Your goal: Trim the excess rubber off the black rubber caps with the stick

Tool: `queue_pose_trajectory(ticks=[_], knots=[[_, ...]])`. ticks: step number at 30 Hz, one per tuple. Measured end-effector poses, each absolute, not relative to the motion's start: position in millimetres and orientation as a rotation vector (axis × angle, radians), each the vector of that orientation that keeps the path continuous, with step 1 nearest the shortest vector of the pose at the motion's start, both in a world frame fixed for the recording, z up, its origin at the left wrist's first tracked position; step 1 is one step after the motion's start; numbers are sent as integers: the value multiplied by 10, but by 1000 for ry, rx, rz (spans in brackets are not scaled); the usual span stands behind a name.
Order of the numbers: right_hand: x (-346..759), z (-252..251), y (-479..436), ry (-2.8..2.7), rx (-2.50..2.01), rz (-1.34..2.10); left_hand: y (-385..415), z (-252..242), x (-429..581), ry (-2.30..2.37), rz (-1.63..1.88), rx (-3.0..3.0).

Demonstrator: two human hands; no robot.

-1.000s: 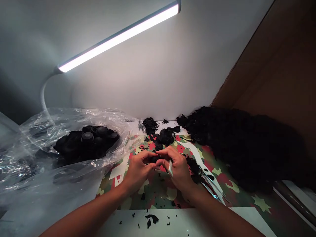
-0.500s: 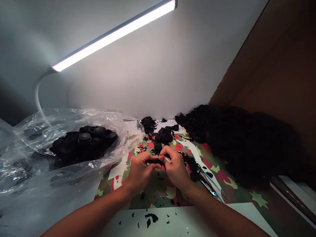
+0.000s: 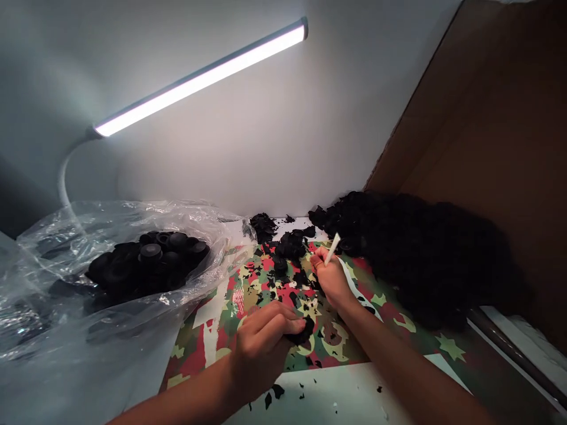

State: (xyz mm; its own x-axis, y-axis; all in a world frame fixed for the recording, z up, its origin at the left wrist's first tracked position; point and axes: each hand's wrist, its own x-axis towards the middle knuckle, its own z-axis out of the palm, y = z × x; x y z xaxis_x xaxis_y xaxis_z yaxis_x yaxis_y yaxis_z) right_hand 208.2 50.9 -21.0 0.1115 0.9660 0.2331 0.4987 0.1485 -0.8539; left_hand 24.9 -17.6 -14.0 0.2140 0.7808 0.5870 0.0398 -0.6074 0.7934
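My left hand (image 3: 268,333) is low over the camouflage-patterned sheet (image 3: 248,283), its fingers closed on a dark, soft-looking black piece (image 3: 303,332). Farther forward and to the right, my right hand (image 3: 331,280) is closed around a thin tool with a pale handle (image 3: 332,248). The handle sticks up out of the fist, and the tool's other end is hidden. Small black scraps (image 3: 290,243) lie scattered around and beyond both hands.
A clear plastic bag (image 3: 221,236) with round black rubber-like parts (image 3: 150,254) lies at left. A large black heap (image 3: 425,254) leans towards the cardboard (image 3: 487,118) at right. A lit lamp (image 3: 204,79) hangs above. White paper (image 3: 336,389) with scraps lies in front.
The hands have moved apart: my left hand came nearer with the black piece, while my right moved forward and right with the tool. The view shifted slightly.
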Motion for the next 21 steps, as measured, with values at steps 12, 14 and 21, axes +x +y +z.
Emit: queue_pose_trajectory(ticks=[12, 14, 21], knots=[[2353, -138, 488, -1791, -1450, 854, 169, -258, 183, 917, 1281, 1066], [2328, -97, 464, -1731, -1457, 856, 172, -302, 175, 907, 1267, 1033], [2014, 86, 194, -1480, -1225, 1392, 214, -402, 124, 901, 1138, 929]])
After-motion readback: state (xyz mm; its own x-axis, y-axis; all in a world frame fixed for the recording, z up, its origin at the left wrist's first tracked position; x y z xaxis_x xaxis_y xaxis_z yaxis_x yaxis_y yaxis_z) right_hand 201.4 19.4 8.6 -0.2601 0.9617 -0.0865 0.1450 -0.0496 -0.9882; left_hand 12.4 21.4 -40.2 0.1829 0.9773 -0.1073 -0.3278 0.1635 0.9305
